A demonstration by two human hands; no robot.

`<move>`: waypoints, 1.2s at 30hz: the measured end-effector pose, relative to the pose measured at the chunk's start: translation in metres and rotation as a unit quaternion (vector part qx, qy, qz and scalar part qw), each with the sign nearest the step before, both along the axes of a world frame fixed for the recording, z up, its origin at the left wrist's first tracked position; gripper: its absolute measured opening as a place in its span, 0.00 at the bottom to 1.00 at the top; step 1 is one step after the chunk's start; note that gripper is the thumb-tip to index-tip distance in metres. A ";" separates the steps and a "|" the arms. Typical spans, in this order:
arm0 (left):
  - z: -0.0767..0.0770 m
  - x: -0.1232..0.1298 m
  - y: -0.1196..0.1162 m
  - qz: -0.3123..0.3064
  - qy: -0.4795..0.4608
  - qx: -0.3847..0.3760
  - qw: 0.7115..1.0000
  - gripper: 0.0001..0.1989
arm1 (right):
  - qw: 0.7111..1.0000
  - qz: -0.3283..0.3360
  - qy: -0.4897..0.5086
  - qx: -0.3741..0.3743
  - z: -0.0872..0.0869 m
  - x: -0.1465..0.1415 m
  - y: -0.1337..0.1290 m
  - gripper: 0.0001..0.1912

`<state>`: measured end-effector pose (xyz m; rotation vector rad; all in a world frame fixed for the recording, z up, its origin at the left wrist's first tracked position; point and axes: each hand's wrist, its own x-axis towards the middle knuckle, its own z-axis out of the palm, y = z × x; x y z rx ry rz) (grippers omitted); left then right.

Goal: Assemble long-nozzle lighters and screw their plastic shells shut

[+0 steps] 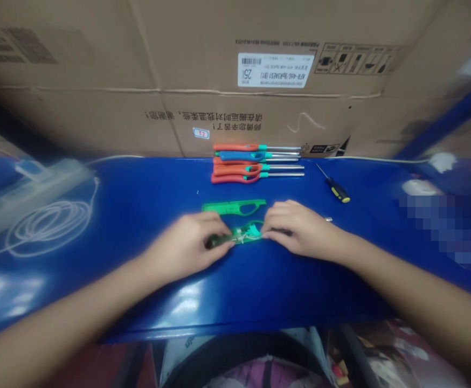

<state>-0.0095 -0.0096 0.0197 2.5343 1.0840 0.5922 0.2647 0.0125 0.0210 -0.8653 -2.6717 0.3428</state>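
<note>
An opened green lighter body (pixel 248 233), with a teal piece and thin wire-like parts showing inside, lies on the table between my hands. My left hand (pixel 195 240) is closed around its left end, thumb in front and fingers behind. At its right end my right hand (pixel 296 226) is closed in a pinch, and a thin wire-like piece runs to the fingertips. My fingers cover both ends of the body. Just behind it lies a separate green handle shell half (pixel 233 208) with a trigger loop.
Several long-necked lighters (pixel 235 171), orange, red and blue, lie in a stack at the back by a cardboard box (pixel 203 64). A black and yellow screwdriver (pixel 336 189) and a small spring (pixel 328 219) lie right. A coiled white cable (pixel 49 229) is left.
</note>
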 end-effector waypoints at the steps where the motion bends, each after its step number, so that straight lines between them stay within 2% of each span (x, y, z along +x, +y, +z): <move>1: 0.001 0.001 -0.001 0.000 0.011 0.032 0.999 0.08 | 1.000 -0.009 0.008 -0.018 -0.001 0.000 0.000 0.06; 3: 0.002 0.003 -0.004 -0.004 0.033 0.085 0.996 0.10 | 0.999 -0.016 0.014 -0.035 -0.002 -0.001 0.001 0.05; 6: 0.004 0.007 -0.007 -0.045 0.054 0.107 0.992 0.12 | 0.999 -0.016 0.009 -0.030 -0.002 -0.001 0.001 0.07; 11: -0.001 0.010 -0.007 -0.093 0.080 0.087 0.989 0.18 | 1.000 -0.009 0.003 -0.014 -0.002 0.000 0.000 0.09; 19: -0.009 0.010 -0.004 -0.095 0.066 0.067 0.991 0.19 | 1.000 0.005 -0.007 0.003 0.000 0.002 0.000 0.09; 26: -0.009 0.010 -0.003 -0.098 0.044 0.047 0.993 0.19 | 0.996 0.034 -0.029 0.082 0.002 0.001 -0.001 0.12; 36: -0.021 0.008 0.005 -0.110 0.004 0.049 0.993 0.17 | 0.999 0.035 -0.005 -0.025 0.004 0.002 0.002 0.09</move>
